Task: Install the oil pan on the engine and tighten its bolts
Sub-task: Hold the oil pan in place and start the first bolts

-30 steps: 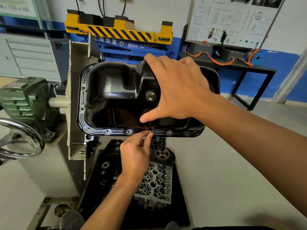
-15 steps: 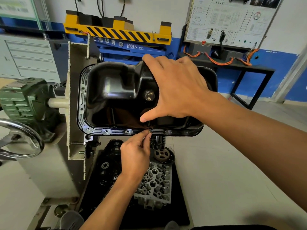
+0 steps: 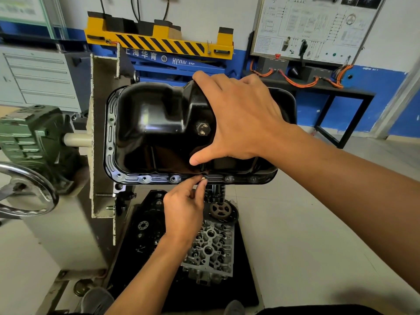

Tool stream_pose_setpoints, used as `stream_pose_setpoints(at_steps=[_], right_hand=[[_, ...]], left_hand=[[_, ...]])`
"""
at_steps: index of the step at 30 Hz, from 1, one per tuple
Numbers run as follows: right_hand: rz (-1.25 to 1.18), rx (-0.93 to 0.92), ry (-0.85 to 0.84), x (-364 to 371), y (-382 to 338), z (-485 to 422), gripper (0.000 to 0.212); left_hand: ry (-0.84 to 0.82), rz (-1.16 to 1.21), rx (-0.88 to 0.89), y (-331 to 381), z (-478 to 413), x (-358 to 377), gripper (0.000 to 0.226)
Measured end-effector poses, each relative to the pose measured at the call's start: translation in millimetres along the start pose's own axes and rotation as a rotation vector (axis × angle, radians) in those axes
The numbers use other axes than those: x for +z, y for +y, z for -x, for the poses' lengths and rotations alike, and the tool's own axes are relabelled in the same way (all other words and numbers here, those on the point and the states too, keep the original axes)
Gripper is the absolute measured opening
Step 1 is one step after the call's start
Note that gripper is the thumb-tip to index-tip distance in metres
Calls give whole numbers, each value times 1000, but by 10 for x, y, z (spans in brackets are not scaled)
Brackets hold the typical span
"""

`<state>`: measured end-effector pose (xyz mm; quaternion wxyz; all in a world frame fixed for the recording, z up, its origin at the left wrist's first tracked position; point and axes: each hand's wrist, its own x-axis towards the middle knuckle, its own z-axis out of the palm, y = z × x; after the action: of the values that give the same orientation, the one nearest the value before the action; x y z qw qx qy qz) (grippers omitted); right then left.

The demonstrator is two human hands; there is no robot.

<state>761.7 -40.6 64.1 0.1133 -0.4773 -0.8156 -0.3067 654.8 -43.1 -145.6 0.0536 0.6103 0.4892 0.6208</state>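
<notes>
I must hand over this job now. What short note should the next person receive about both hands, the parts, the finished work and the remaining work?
Right hand: spread over the oil pan, holding it in place on the engine stand.
Left hand: pinches a small bolt at a hole in the pan's near flange.
Done: pan positioned.
Left: thread this bolt in, fit the rest, tighten all. Whether the other near-flange holes already hold bolts is unclear.

Glossy black oil pan (image 3: 159, 130) seated on engine — flange outward; small bolt (image 3: 203, 178) at its lower flange.
</notes>
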Motion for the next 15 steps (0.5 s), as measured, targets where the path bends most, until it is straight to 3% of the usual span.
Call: stream_pose_setpoints(at_steps=[15], right_hand=[[-18, 18, -15, -9, -13, 2, 138]], left_hand=[[30, 32, -43, -61, 22, 46, 18]])
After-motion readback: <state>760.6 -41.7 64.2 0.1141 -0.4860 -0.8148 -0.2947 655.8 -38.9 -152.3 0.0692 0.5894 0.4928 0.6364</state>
